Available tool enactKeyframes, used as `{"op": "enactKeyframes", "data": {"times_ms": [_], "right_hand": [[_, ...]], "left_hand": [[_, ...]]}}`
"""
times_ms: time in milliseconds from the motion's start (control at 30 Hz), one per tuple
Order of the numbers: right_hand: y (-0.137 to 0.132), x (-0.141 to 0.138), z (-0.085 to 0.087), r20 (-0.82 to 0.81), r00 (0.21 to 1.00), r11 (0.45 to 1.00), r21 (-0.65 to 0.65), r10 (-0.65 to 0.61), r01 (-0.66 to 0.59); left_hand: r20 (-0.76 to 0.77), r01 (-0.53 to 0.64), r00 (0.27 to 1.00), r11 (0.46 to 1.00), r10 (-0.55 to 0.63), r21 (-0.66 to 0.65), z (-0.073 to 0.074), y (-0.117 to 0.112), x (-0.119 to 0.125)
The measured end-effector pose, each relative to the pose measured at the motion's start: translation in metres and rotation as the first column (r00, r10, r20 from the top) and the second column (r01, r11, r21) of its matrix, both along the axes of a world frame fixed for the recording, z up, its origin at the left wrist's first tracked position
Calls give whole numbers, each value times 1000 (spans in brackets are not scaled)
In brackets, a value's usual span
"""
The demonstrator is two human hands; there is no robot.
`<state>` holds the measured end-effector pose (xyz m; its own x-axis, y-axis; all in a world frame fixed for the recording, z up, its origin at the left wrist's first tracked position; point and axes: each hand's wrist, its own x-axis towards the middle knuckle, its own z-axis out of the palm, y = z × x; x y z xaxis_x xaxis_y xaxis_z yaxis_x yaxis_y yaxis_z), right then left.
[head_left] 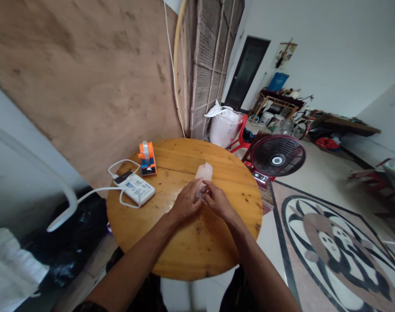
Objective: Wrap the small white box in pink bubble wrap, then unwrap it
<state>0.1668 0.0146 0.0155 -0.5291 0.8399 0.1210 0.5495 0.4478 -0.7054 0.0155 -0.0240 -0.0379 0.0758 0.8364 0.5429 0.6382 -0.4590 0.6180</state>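
We held a small clear bag (pixel 204 172) over the tabletop (pixel 184 247), left hand (pixel 186 203) and right hand (pixel 218 201) both pinching its near end; such thin plastic called for a gentle grip.

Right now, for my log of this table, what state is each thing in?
clear bag: near end pinched by both hands
left hand: closed on clear bag
right hand: closed on clear bag
tape dispenser: upright, untouched
white power bank: flat, cable attached
fan: motion unclear
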Motion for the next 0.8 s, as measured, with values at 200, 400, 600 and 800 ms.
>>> {"op": "enactKeyframes", "data": {"times_ms": [200,400,600,800], "right_hand": [[0,-8,5,113,994,998,56,-5,-2],[-3,-15,12,319,947,993,121,-34,-5],[-6,-14,12,396,918,988,147,-25,-37],[-3,-9,10,352,936,990,124,23,-71]], "left_hand": [[168,60,984,997,-51,-48,3,-3,-1],[491,163,869,973,-62,-165,6,-5,1],[433,-18,899,994,65,-112,2,4,8],[368,-175,907,978,206,-116,-1,8,10]]}}
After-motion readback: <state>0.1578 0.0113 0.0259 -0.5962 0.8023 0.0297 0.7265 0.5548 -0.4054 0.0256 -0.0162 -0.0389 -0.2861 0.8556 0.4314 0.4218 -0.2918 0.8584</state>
